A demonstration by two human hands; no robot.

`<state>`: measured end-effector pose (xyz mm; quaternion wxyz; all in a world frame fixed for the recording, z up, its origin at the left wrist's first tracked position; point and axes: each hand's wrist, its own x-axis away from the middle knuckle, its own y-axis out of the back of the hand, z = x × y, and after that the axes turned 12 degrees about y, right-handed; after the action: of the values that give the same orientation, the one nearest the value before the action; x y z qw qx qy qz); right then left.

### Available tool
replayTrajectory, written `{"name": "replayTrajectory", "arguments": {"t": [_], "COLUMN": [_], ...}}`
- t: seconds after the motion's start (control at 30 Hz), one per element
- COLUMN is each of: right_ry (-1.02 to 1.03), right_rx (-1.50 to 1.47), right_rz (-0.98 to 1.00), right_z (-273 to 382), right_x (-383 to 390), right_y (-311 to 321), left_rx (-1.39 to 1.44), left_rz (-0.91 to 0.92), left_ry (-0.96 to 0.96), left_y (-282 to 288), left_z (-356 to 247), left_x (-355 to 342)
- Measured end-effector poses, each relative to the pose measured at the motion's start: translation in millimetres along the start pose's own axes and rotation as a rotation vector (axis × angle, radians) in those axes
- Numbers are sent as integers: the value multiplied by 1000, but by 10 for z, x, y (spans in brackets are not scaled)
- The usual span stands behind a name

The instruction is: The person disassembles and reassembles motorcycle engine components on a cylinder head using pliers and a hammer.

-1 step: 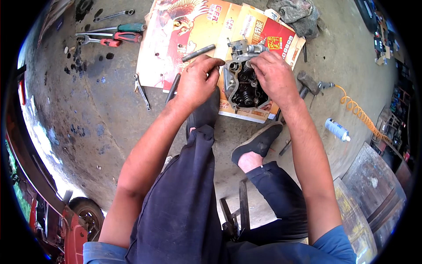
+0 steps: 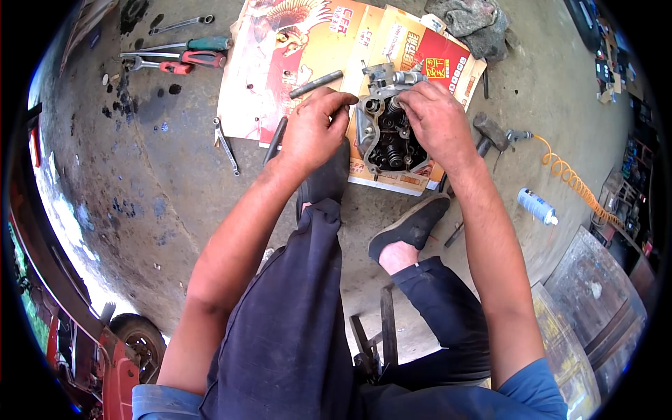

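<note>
An engine cylinder head [image 2: 365, 140] rests on printed cardboard in front of me, with valve springs showing in its dark cavity. My right hand [image 2: 439, 126] reaches over its right side. The thumb and fingers are pinched together beside the upper valve spring [image 2: 394, 107]; whatever they grip is hidden. Just left of the cylinder head, my left hand [image 2: 315, 129] is closed, its thumb and forefinger meeting near the casting's upper left edge. What lies in that pinch is too small to make out. A dark metal rod [image 2: 316, 84] lies on the cardboard beyond my left hand.
Flattened cardboard [image 2: 241, 105] covers part of the stained floor. Wrenches [image 2: 225, 145] and screwdrivers [image 2: 204, 58] lie left. A hammer [image 2: 490, 131], coiled orange air hose [image 2: 570, 175] and blue spray can [image 2: 537, 206] are right. A grey rag [image 2: 476, 28] sits beyond. My shoes flank the near side.
</note>
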<state>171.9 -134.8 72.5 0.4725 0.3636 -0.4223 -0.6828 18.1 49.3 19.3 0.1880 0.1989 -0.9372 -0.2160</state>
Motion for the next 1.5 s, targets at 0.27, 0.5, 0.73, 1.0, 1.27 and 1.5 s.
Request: {"name": "replayTrajectory", "arguments": {"t": [0.27,0.5,0.73,1.0,1.27,1.5], "right_ry": [105,-33,-111,-242,-342,-361], "right_rx": [114,29,19,-45,-68,-33], "right_rz": [115,82,-49,-53,-182,-28], "right_z": [19,195,247,356,302,414], "right_x": [5,222,215,227,239,311], "right_y": [41,17,11,-148,-85,-197], "left_rx": [-5,13,-17,-21,52,61], "left_rz": [3,4,1,28,18,31], "left_ry": [19,59,21,40,54,123], "left_y": [12,10,40,22,59,137], "left_z": [-21,-1,13,-27,-19,51], "left_x": [-5,-8,-4,0,57,92]}}
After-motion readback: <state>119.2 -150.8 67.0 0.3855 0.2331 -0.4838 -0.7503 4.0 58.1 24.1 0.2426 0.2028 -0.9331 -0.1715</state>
